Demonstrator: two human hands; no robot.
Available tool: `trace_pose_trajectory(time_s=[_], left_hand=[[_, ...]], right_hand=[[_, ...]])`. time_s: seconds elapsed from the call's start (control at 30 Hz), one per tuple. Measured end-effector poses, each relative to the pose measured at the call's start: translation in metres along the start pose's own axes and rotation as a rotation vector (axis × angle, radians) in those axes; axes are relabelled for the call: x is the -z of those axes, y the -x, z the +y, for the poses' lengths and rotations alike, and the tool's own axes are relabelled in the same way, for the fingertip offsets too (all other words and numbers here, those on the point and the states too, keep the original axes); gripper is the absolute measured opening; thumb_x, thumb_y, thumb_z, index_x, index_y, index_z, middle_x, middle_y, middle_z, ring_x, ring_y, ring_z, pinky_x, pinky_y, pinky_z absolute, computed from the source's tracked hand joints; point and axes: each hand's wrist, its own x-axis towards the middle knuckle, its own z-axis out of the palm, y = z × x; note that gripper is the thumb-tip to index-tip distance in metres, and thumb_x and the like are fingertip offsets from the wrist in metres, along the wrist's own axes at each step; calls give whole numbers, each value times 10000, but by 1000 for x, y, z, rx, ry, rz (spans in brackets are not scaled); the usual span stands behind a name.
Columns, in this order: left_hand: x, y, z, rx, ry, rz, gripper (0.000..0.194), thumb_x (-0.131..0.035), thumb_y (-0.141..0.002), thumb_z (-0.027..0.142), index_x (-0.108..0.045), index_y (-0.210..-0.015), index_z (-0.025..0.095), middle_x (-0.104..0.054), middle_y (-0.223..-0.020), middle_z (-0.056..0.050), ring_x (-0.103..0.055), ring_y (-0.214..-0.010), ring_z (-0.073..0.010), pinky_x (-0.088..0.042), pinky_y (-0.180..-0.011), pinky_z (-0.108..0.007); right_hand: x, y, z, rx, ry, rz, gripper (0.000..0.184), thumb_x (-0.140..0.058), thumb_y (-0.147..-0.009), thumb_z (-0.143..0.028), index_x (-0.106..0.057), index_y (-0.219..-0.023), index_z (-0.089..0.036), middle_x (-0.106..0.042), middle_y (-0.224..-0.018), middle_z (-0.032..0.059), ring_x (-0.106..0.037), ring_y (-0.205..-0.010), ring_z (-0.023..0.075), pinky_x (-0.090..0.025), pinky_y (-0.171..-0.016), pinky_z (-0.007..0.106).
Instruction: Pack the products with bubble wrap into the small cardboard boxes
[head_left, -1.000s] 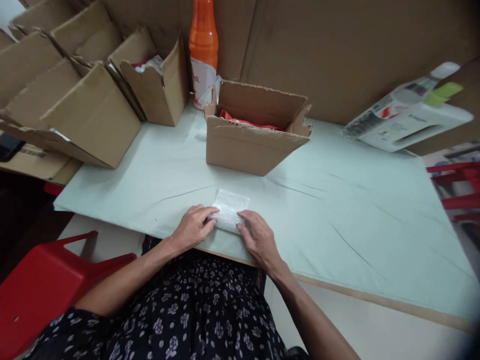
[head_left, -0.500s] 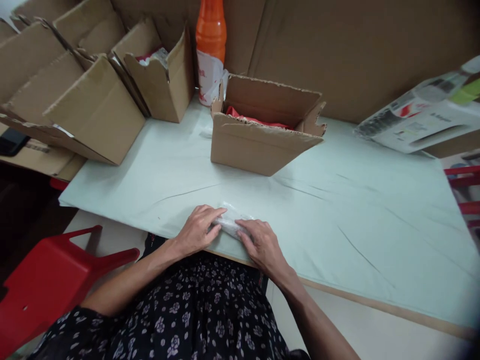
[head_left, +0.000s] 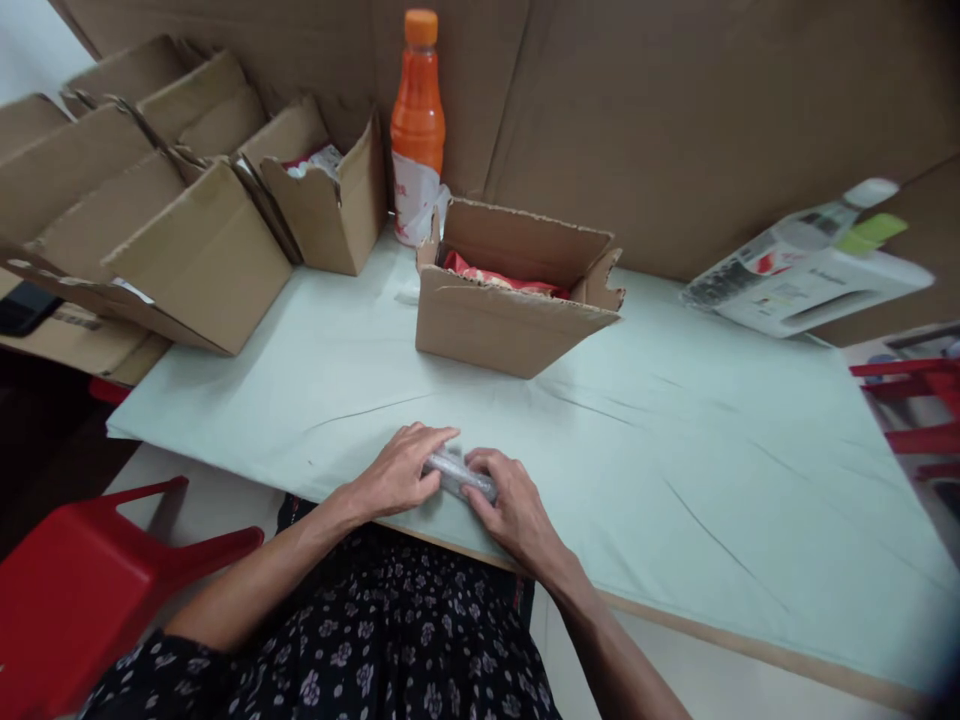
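One translucent roll (head_left: 459, 473), probably plastic | long axis crosswise | right end nearer

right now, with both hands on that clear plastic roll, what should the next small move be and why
Probably press the clear plastic roll snug: the left hand and right hand hold its opposite ends, and I see no tape on it.

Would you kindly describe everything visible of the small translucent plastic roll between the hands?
The small translucent plastic roll is narrow and greyish with light glints, apparently film. It slants near the front edge of the pale green table, its right end closer to the person. The left hand holds its left end, the right hand its right; both ends are partly covered. Any contents cannot be made out.
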Motion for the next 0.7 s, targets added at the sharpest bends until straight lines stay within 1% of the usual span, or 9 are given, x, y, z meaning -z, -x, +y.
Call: trace_pose_trajectory(time_s=[0.07, 0.13, 0.27, 0.33, 0.4, 0.47, 0.53, 0.6, 0.7], left_hand=[[-1, 0, 3, -4, 40, 13, 496, -534, -767, 110, -649, -1239, 211, -710, -1063, -77, -598, -986, -254, -482, -925, -423], [-2, -2, 7, -6, 68, 43, 360, -525, -765, 90, -693, -1064, 202, -709, -975, -67, -605, -935, -239, -487, -884, -399], [7, -7, 20, -49, 148, 100, 179, -570, -824, 125, -677, -947, 199, -702, -898, -55, -630, -875, -216, -508, -823, -362], [22, -15, 30, -142, 139, 194, 169, -629, -878, 223, -672, -1040, 201, -710, -995, -76, -651, -946, -226, -529, -854, -364], [44, -30, 40, -263, 20, 367, 298, -663, -901, 290, -636, -1185, 204, -688, -1151, -111, -640, -1090, -253, -526, -953, -402], [67, -52, 49, -367, -180, 546, 401, -652, -917, 260, -575, -1305, 191, -634, -1301, -147, -574, -1260, -289, -476, -1066, -464], [86, -79, 54, -429, -366, 653, 431, -619, -922, 189, -548, -1348, 173, -606, -1365, -156, -499, -1371, -318, -428, -1124, -515], [96, -102, 53, -478, -479, 691, 370, -578, -916, 116, -595, -1282, 169, -665, -1269, -127, -516, -1363, -314, -420, -1135, -534], [95, -118, 46, -569, -512, 686, 219, -563, -894, 53, -666, -1045, 173, -721, -988, -68, -634, -1169, -261, -461, -1112, -518]], right_hand=[[4, 0, 0, -78, -63, -30, 263, -614, -899, -256, -615, -1160, -219, -738, -1140, 81, -701, -964, 253, -545, -822, 393], [15, -4, 0, -117, -104, -63, 244, -636, -885, -276, -654, -1124, -231, -759, -1052, 54, -712, -901, 247, -550, -781, 374], [61, -16, -4, -45, -205, -49, 117, -646, -902, -344, -700, -940, -247, -747, -834, 10, -691, -722, 202, -541, -663, 316], [97, -23, -7, 5, -200, 69, 164, -667, -905, -412, -716, -933, -259, -754, -846, 14, -695, -722, 198, -545, -653, 309], [136, -33, -10, 1, -143, 300, 207, -702, -886, -472, -731, -949, -277, -759, -870, 19, -696, -734, 205, -548, -646, 318], [176, -46, -13, -35, -36, 570, 230, -734, -862, -503, -736, -971, -300, -754, -875, 21, -685, -739, 218, -546, -652, 343], [210, -64, -19, -54, 117, 702, 238, -726, -867, -523, -726, -1006, -330, -743, -886, 24, -663, -751, 235, -543, -696, 384], [238, -85, -26, -27, 283, 618, 221, -659, -911, -533, -703, -1032, -353, -733, -918, 24, -636, -754, 243, -525, -729, 411], [264, -116, -37, 75, 446, 344, 208, -548, -968, -480, -685, -1009, -329, -719, -924, 27, -608, -711, 223, -491, -665, 384]])
